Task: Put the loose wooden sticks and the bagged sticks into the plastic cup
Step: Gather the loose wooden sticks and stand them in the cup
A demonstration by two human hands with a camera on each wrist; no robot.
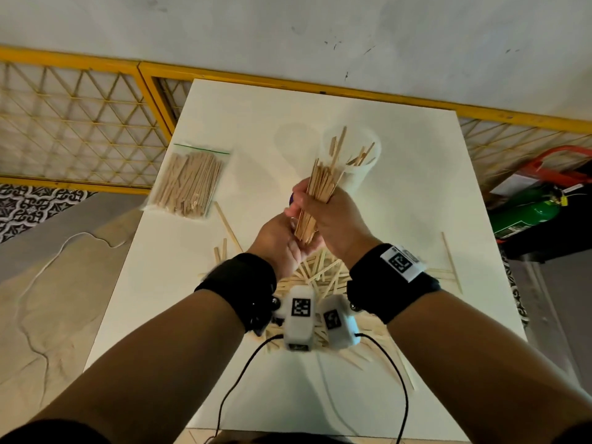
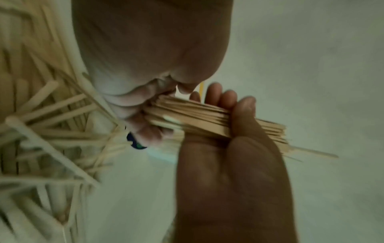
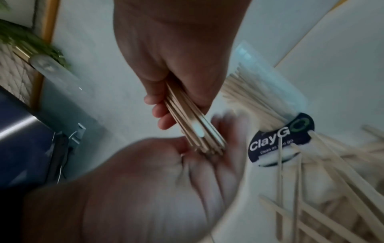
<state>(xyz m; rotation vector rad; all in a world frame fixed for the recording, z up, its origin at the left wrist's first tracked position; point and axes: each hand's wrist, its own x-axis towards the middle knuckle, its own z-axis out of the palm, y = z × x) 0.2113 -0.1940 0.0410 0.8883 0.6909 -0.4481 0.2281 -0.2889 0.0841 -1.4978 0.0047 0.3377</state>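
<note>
My right hand (image 1: pixel 315 200) grips a bundle of wooden sticks (image 1: pixel 320 184) slanted upward just in front of the clear plastic cup (image 1: pixel 355 158), which stands upright with several sticks inside. My left hand (image 1: pixel 285 232) lies cupped, palm up, against the bundle's lower ends (image 3: pixel 207 148); its fingers (image 3: pixel 226 131) are blurred. The zip bag of sticks (image 1: pixel 189 184) lies at the table's left edge. A heap of loose sticks (image 1: pixel 317 277) is spread under my wrists. The right wrist view shows the cup's dark label (image 3: pixel 280 139).
The white table (image 1: pixel 256 116) stands against a yellow lattice fence (image 1: pixel 80 116). A few stray sticks (image 1: pixel 451 261) lie toward the right edge. A green cylinder (image 1: pixel 525 216) lies on the floor at right, and a white cord (image 1: pixel 41 274) at left.
</note>
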